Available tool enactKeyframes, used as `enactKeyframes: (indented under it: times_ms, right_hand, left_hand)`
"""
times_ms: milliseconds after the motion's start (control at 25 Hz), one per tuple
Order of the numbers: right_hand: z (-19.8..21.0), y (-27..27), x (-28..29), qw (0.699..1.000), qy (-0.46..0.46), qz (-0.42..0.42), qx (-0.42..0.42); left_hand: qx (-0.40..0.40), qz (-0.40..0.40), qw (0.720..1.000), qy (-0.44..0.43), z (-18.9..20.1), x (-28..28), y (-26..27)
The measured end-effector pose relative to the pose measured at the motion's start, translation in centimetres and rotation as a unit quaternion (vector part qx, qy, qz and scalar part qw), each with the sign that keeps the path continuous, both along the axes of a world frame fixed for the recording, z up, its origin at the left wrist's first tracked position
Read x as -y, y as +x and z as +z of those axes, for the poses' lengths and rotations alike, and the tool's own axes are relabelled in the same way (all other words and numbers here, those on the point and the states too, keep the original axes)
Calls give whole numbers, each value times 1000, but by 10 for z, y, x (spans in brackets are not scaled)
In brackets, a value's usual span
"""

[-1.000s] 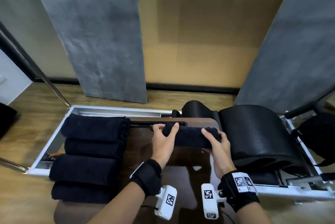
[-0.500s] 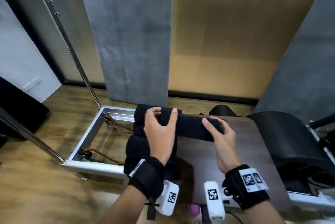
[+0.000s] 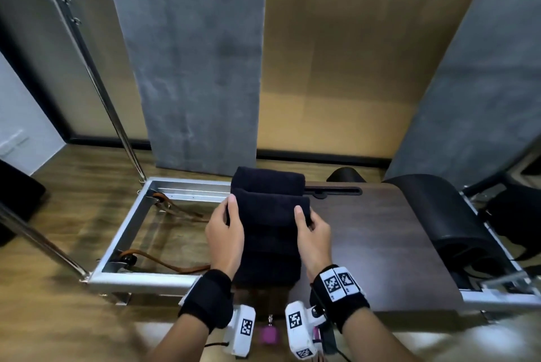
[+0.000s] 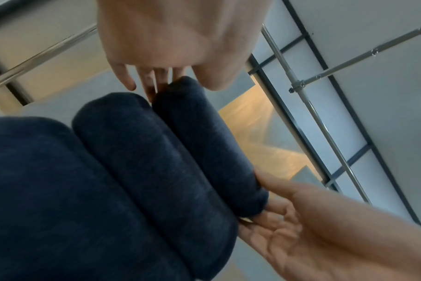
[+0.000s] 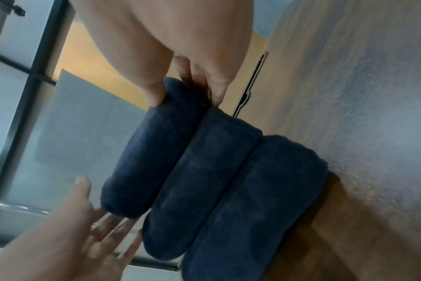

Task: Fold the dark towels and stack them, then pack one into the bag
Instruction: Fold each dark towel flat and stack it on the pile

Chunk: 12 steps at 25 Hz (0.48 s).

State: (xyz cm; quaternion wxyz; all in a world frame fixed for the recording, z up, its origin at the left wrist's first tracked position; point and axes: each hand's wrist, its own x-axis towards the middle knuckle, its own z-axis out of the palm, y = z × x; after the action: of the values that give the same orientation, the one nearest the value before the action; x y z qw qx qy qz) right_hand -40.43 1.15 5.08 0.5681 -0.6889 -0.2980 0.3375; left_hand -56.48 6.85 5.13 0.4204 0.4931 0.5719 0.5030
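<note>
Half a second earlier we had the folded towel (image 3: 270,211) out over the dark tabletop (image 3: 380,244), right of the pile; by this moment we had carried it left onto the stack of folded towels (image 3: 268,253) at centre frame. Our left hand (image 3: 225,235) and right hand (image 3: 313,233) pinched its two short ends, thumbs on top, fingers (image 4: 154,83) tucked beneath. We judged it soft, light and floppy, gripping well but apt to unfold, so holding both ends by the rolled edge seemed best. No bag showed in these views.
</note>
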Motion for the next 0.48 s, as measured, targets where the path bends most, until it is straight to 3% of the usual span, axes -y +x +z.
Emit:
enactKeyframes:
  times_ms: [160,360,480]
  right_hand:
    - [2,-8,-8,999,-2,7,-44]
    - [0,1,-6,996,-42,62,-52]
    - [5,13,-1,994,-34,77,-76]
  left_hand:
    - [80,-61,994,-33,-10,2,0]
    - [90,-108,990,-27,-19,4,-1]
    - [9,-14,999,38,-13,12,3]
